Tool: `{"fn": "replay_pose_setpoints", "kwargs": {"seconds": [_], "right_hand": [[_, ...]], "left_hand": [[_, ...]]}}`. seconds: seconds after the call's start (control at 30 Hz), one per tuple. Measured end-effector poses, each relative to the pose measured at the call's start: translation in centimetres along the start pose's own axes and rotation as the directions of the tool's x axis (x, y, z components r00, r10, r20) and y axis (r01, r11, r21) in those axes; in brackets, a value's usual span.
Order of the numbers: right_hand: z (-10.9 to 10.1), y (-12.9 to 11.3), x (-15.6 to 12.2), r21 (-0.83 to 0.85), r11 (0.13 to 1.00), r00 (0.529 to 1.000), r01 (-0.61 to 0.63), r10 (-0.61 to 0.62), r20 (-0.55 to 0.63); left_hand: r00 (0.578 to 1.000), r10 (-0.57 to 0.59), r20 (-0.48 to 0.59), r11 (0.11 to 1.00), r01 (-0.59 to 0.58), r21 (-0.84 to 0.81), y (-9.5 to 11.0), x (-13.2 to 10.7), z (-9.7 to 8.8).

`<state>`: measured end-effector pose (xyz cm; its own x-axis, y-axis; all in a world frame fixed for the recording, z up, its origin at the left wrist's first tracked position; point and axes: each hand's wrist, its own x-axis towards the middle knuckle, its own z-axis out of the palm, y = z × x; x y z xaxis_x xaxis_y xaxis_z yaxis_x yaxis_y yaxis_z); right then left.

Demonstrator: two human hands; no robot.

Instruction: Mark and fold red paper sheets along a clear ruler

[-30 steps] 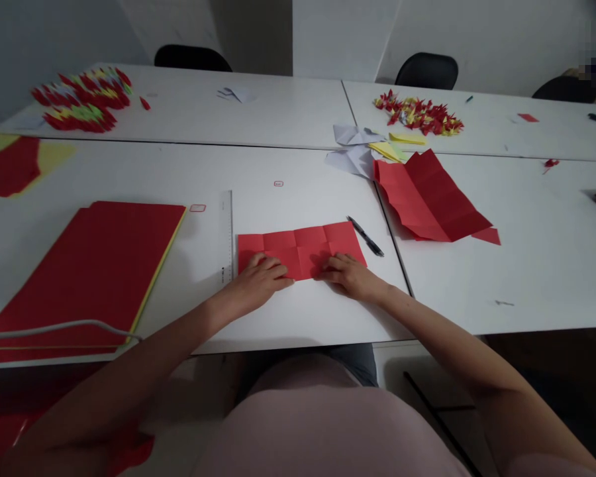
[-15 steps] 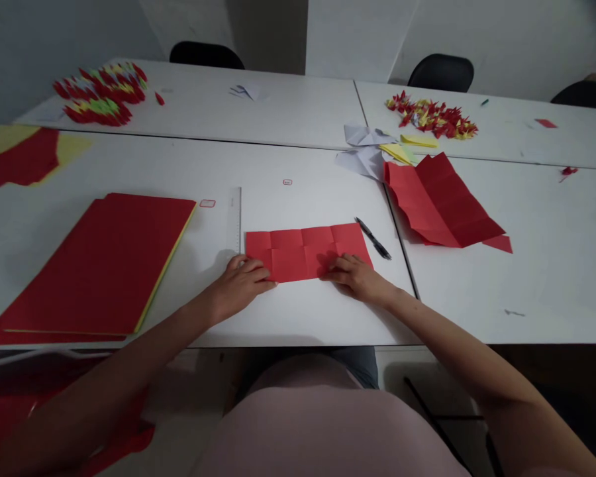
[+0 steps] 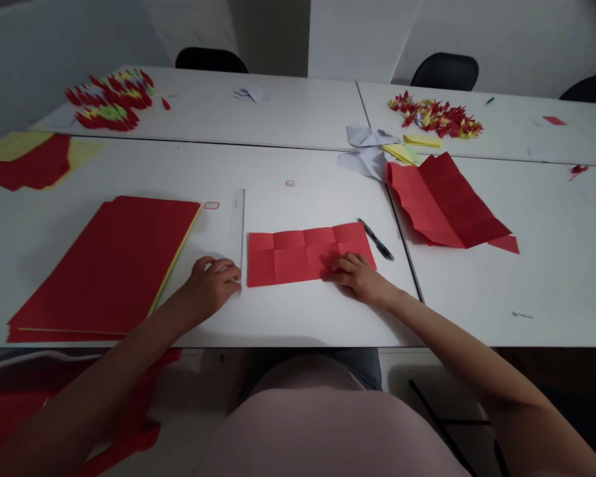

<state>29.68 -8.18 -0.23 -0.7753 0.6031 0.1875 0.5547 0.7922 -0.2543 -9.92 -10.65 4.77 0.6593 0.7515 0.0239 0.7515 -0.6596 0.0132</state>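
**First speaker:** Where do we find the creased red paper sheet (image 3: 288, 262)?

**Second speaker:** Flat on the white table (image 3: 302, 165), at twelve o'clock from us, its fold lines marking out a grid of rectangles.

**First speaker:** And our right hand (image 3: 357, 278)?

**Second speaker:** Open and lying on the sheet's lower right part, fingers (image 3: 345, 265) gently curved, with no pinch on the paper.

**First speaker:** Our left hand (image 3: 211, 286)?

**Second speaker:** Half curled at the lower end of the long, pale straight ruler (image 3: 237, 218), just beside the sheet's left edge. We cannot tell whether it has hold of the ruler.

**First speaker:** What else lies near?

**Second speaker:** A slim black pen (image 3: 376, 240) sits at two o'clock from the sheet, and a stack of red paper edged in yellow (image 3: 104, 265) at nine o'clock. Farther out at two o'clock, we see a large, wrinkled red sheet (image 3: 447, 205).
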Motion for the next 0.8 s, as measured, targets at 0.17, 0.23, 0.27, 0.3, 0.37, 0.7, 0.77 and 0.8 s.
{"fn": "replay_pose_setpoints", "kwargs": {"seconds": [0.17, 0.23, 0.27, 0.3, 0.37, 0.7, 0.77, 0.8], "right_hand": [[0.2, -1.4, -0.5, -0.055, 0.996, 0.997, -0.075, 0.075, -0.015], [0.3, -2.8, -0.4, -0.089, 0.986, 0.989, -0.144, 0.145, 0.001], [0.3, -3.6, -0.3, -0.099, 0.978, 0.983, -0.181, 0.183, 0.012], [0.2, -4.4, -0.1, -0.096, 0.973, 0.977, -0.21, 0.213, 0.018], [-0.2, -5.6, 0.2, -0.025, 0.976, 0.976, -0.218, 0.218, 0.008], [-1.9, 1.7, 0.2, -0.009, 0.965, 0.954, -0.261, 0.256, -0.155], [-1.6, 1.5, 0.2, -0.043, 0.981, 0.979, -0.187, 0.183, -0.095], [-1.5, 1.0, 0.2, -0.038, 0.988, 0.987, -0.149, 0.146, -0.069]], "left_hand": [[0.979, -0.156, -0.132, 0.988, 0.157, -0.001, 0.3, 0.9, -1.1], [0.965, -0.178, -0.194, 0.984, 0.171, -0.055, 1.7, 2.5, -1.5], [0.954, -0.192, -0.228, 0.98, 0.174, -0.097, 2.6, 3.4, -1.6], [0.95, -0.205, -0.237, 0.975, 0.177, -0.131, 3.7, 4.4, -1.6], [0.953, -0.209, -0.218, 0.965, 0.164, -0.207, 5.9, 6.3, -1.3], [0.94, -0.333, -0.074, 0.887, 0.285, -0.362, 8.9, 7.5, 2.6], [0.926, -0.372, -0.073, 0.846, 0.305, -0.438, 8.1, 7.9, 3.0], [0.919, -0.387, -0.072, 0.819, 0.307, -0.485, 7.8, 8.2, 3.1]]}}
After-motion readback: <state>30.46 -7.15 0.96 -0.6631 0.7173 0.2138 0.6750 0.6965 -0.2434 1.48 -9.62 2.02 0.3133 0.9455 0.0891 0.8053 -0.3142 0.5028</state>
